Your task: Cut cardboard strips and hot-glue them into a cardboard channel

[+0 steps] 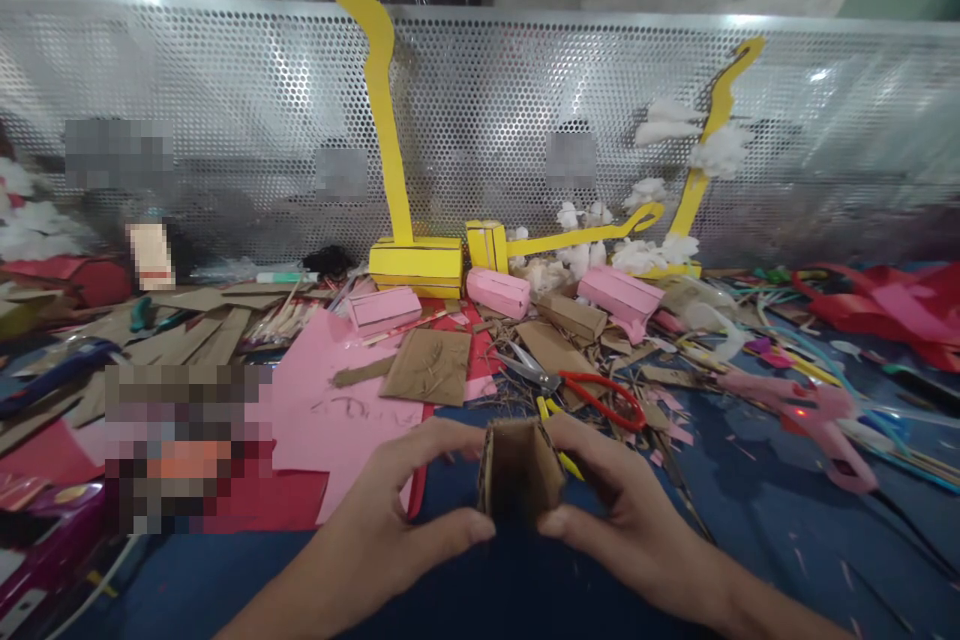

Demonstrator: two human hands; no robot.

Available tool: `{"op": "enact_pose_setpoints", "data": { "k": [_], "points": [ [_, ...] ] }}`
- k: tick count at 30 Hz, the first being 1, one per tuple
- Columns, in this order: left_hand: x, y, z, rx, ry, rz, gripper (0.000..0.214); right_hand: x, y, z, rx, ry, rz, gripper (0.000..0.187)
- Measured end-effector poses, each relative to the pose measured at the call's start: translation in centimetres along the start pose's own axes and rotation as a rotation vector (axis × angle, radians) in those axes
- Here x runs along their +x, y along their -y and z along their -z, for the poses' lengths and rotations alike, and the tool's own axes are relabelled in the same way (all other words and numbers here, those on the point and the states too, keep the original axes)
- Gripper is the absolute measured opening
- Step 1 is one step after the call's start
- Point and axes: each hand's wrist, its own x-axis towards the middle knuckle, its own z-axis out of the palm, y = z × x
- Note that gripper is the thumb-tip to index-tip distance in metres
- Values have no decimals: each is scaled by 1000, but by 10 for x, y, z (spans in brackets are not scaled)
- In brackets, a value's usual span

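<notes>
Over the near part of the blue worktop (pixel 210 585), gripping a folded piece of cardboard (pixel 499 468) between left hand (pixel 390 505) and right hand (pixel 630 505), with both hands closed on its opposite sides and its hollow face toward the camera. Seen just beyond: red-handled scissors (pixel 551 382) with blades apart, near a flat square of cardboard (pixel 427 367) overlapping pink paper (pixel 307 410); off to the right, a pink glue gun (pixel 806 410) with a red light. Farther back, before the metal screen (pixel 480 140), pink boxes (pixel 499 292) and a yellow box (pixel 416 265) with a tall hooked strip (pixel 384 110).
</notes>
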Motion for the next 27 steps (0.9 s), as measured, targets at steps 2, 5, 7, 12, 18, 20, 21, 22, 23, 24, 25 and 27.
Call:
{"op": "enact_pose_setpoints", "data": {
  "k": [2, 5, 7, 12, 18, 20, 21, 22, 23, 24, 25, 27],
  "points": [
    [2, 0, -1, 3, 37, 76, 50, 0, -3, -3, 45, -36, -29, 43],
    [8, -4, -5, -42, 95, 117, 43, 1, -5, -6, 144, -39, -76, 42],
    [11, -5, -7, -128, 130, 118, 34, 4, -6, -6, 204, -43, -137, 40],
    [15, 5, -13, -423, 130, 170, 27, 9, -8, -5, 343, -25, -289, 40],
    [18, 7, -14, -482, 89, 238, 30, 13, -4, -2, 389, 31, -290, 38],
    [18, 7, -14, -488, 102, 234, 29, 13, -2, -3, 374, 17, -300, 39],
    [18, 7, -14, -487, 113, 227, 28, 13, -2, -3, 365, 11, -304, 40],
    [18, 7, -14, -481, 124, 218, 27, 13, -2, -3, 361, 6, -308, 41],
    [18, 7, -14, -473, 132, 209, 28, 13, -2, -4, 365, 7, -310, 42],
    [18, 7, -14, -466, 134, 200, 28, 13, -2, -4, 373, 9, -309, 42],
    [18, 7, -14, -462, 134, 193, 29, 13, -2, -4, 383, 11, -308, 42],
    [17, 7, -14, -465, 135, 182, 32, 12, -1, -3, 399, 11, -303, 41]
  ]
}}
